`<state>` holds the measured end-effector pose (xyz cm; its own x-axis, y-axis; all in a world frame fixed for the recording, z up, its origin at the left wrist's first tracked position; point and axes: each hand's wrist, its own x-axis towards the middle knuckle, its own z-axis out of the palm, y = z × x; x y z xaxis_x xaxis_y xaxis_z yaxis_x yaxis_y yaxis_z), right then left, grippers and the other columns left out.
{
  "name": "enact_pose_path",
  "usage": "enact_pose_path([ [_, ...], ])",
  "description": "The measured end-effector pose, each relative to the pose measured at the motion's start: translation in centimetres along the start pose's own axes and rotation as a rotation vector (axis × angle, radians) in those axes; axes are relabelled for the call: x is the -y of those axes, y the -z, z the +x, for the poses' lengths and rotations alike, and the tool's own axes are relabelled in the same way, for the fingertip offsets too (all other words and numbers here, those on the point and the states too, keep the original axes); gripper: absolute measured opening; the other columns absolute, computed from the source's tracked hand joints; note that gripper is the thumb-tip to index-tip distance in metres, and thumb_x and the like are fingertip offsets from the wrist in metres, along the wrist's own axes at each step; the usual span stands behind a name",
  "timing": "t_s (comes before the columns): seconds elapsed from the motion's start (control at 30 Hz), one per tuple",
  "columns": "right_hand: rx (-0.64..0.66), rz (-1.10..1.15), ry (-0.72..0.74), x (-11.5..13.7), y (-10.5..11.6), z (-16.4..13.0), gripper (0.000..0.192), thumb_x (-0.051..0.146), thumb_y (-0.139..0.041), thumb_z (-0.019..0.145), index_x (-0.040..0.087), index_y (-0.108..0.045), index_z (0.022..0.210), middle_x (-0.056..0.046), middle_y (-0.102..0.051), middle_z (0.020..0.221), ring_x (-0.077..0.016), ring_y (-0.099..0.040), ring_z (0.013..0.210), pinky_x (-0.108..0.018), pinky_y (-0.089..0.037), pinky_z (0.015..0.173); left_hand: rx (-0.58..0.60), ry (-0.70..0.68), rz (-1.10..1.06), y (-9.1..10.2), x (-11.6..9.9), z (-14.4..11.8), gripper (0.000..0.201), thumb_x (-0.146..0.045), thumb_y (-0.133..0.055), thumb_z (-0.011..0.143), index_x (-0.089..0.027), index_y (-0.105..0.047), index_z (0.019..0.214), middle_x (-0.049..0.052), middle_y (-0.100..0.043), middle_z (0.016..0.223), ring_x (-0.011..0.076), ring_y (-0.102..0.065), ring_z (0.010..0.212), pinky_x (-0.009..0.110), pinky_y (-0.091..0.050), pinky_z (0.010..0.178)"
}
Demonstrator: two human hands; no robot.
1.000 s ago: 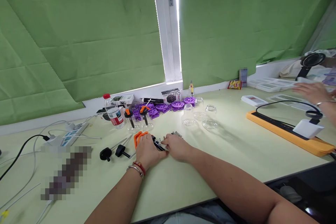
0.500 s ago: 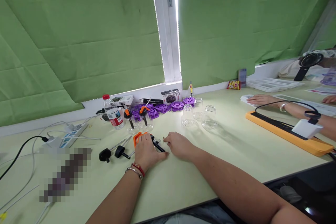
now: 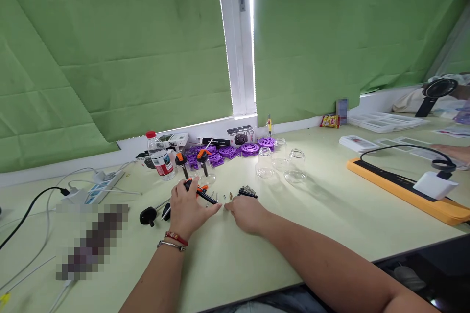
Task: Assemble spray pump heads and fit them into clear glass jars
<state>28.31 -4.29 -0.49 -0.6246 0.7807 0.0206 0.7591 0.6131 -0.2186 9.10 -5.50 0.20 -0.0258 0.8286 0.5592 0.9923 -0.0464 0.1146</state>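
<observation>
My left hand (image 3: 188, 209) is closed around a slim black rod (image 3: 206, 195), whose lower end slants toward my right hand. My right hand (image 3: 250, 212) rests on the table with its fingers curled and its fingertips down beside small metal and brass-coloured bits (image 3: 230, 196). Just beyond its knuckles is a black piece with coiled metal (image 3: 248, 191); whether the hand grips it I cannot tell. An orange part (image 3: 202, 189) shows partly behind my left fingers. Left of that hand lie black-knobbed cranks (image 3: 148, 216) with metal shafts, one partly covered.
Clear glass jars (image 3: 294, 168) stand behind my right hand. Purple lattice parts (image 3: 249, 149), a red-capped bottle (image 3: 161, 159) and orange-black grinder tops (image 3: 202, 156) line the back. An orange power strip (image 3: 404, 190) lies right, with another person's hand (image 3: 453, 152) beyond. Cables run along the left.
My left hand has shifted left, uncovering more of the black rod and the small bits. The black piece with coiled metal now shows behind my right hand. The other person's hand has left the white cards.
</observation>
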Motion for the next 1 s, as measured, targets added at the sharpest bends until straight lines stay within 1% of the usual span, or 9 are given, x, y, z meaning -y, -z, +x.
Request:
enact_pose_path([
  [0.13,-0.079,0.080,-0.057,-0.1,-0.5,0.8,0.019,0.018,-0.046,0.083,0.018,-0.063,0.091,-0.007,-0.062,0.083,-0.0168,-0.057,0.075,-0.023,-0.032,0.058,0.011,0.001,-0.009,0.3,0.0,-0.1,0.077,-0.067,-0.063,0.054,-0.022,-0.056,0.116,0.015,-0.043,0.118,0.0357,-0.038,0.115,0.047,-0.035,0.094],
  [0.23,-0.149,0.354,-0.071,-0.2,-0.5,1.0,0.029,0.029,-0.036,0.091,0.017,-0.060,0.080,-0.003,-0.058,0.072,-0.0123,-0.051,0.065,-0.022,-0.033,0.058,0.013,-0.030,-0.014,0.4,-0.8,-0.4,0.071,-0.067,-0.062,0.054,-0.021,-0.059,0.109,0.014,-0.043,0.119,0.0360,-0.038,0.116,0.047,-0.035,0.095],
  [0.33,-0.056,0.685,-0.092,0.0,-0.5,0.9,0.039,0.039,-0.033,0.091,0.016,-0.054,0.067,0.002,-0.048,0.056,-0.0090,-0.041,0.050,-0.020,-0.033,0.050,0.006,-0.068,0.004,0.3,-1.9,-1.1,0.070,-0.061,-0.066,0.055,-0.020,-0.057,0.111,0.015,-0.042,0.122,0.0356,-0.039,0.114,0.046,-0.035,0.095],
  [0.47,0.068,0.932,-0.167,-0.4,-0.3,0.7,0.029,0.033,-0.043,0.085,0.016,-0.051,0.063,0.002,-0.052,0.058,-0.0071,-0.038,0.044,-0.020,-0.034,0.046,0.053,-0.069,0.044,0.0,-2.3,-1.6,0.071,-0.063,-0.064,0.060,-0.018,-0.056,0.113,0.017,-0.042,0.120,0.0351,-0.042,0.109,0.044,-0.038,0.089],
  [0.53,0.110,0.927,-0.185,-1.2,0.1,0.5,0.026,0.031,-0.045,0.082,0.016,-0.052,0.062,0.000,-0.057,0.061,-0.0072,-0.039,0.044,-0.021,-0.035,0.046,0.098,-0.041,0.060,-0.1,-2.0,-1.6,0.064,-0.063,-0.056,0.068,-0.017,-0.056,0.113,0.016,-0.043,0.118,0.0336,-0.044,0.106,0.042,-0.040,0.086],
  [0.63,0.105,0.765,-0.168,-2.7,0.7,0.3,0.024,0.029,-0.050,0.078,0.016,-0.056,0.060,-0.001,-0.060,0.059,-0.0087,-0.045,0.048,-0.021,-0.036,0.050,0.178,0.001,0.097,0.1,-1.5,-1.4,0.052,-0.058,-0.048,0.078,-0.019,-0.058,0.111,0.016,-0.045,0.118,0.0331,-0.046,0.105,0.040,-0.042,0.081],
  [0.73,0.046,0.691,-0.184,-3.9,1.0,0.3,0.016,0.029,-0.053,0.077,0.016,-0.063,0.075,-0.001,-0.063,0.061,-0.0108,-0.052,0.055,-0.021,-0.038,0.054,0.257,0.009,0.122,0.5,-1.6,-1.4,0.045,-0.054,-0.048,0.080,-0.020,-0.061,0.105,0.015,-0.049,0.111,0.0313,-0.048,0.102,0.038,-0.043,0.078],
  [0.83,0.050,0.651,-0.241,-4.5,1.2,0.3,0.020,0.030,-0.054,0.076,0.017,-0.064,0.088,-0.001,-0.064,0.063,-0.0112,-0.053,0.056,-0.021,-0.037,0.053,0.363,0.027,0.125,0.8,-2.0,-1.5,0.042,-0.055,-0.049,0.078,-0.020,-0.064,0.097,0.013,-0.053,0.105,0.0297,-0.051,0.095,0.037,-0.044,0.074],
  [1.0,0.113,0.499,-0.277,-5.0,2.3,0.0,0.012,0.025,-0.057,0.072,0.017,-0.065,0.073,0.000,-0.061,0.062,-0.0099,-0.048,0.052,-0.021,-0.034,0.049,0.430,0.052,0.139,0.7,-2.2,-1.6,0.042,-0.056,-0.051,0.075,-0.022,-0.066,0.095,0.013,-0.055,0.104,0.0321,-0.053,0.095,0.043,-0.043,0.077],
])
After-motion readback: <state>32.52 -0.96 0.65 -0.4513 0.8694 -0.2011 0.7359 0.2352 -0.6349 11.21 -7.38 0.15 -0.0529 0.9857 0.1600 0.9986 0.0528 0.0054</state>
